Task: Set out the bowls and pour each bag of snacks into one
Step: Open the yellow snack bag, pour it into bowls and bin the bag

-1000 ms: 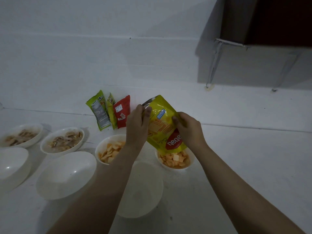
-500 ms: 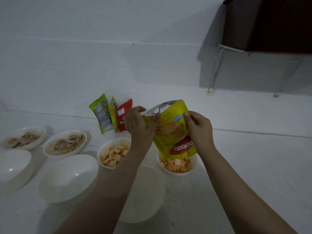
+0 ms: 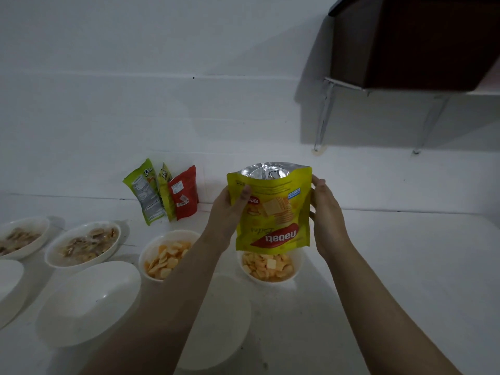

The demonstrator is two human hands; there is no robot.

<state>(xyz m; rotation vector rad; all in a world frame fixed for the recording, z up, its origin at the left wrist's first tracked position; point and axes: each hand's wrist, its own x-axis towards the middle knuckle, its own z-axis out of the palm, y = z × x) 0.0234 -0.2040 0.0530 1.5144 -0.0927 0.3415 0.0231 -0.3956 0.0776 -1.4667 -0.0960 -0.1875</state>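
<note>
A yellow snack bag (image 3: 273, 212) hangs in the air with its print upside down and silver foil showing at its upper end. My left hand (image 3: 230, 209) grips its left edge, thumb on the front. Along the bag's right edge, my right hand (image 3: 324, 212) holds it. Right below the bag stands a white bowl (image 3: 296, 274) filled with orange crackers. A second bowl of crackers (image 3: 144, 255) sits to its left. An empty white bowl (image 3: 221, 320) lies nearer me, partly hidden by my left forearm.
A green bag (image 3: 143, 196), a yellow-green bag (image 3: 165, 193) and a red bag (image 3: 185, 193) lean against the wall. At left are two bowls of brownish snacks (image 3: 81, 244), (image 3: 19, 236) and two empty bowls (image 3: 89, 301), (image 3: 8, 285). A dark cabinet (image 3: 411, 41) hangs upper right.
Both hands have raised the yellow bag from a tilt over the cracker bowl to a straight, front-facing hold above it.
</note>
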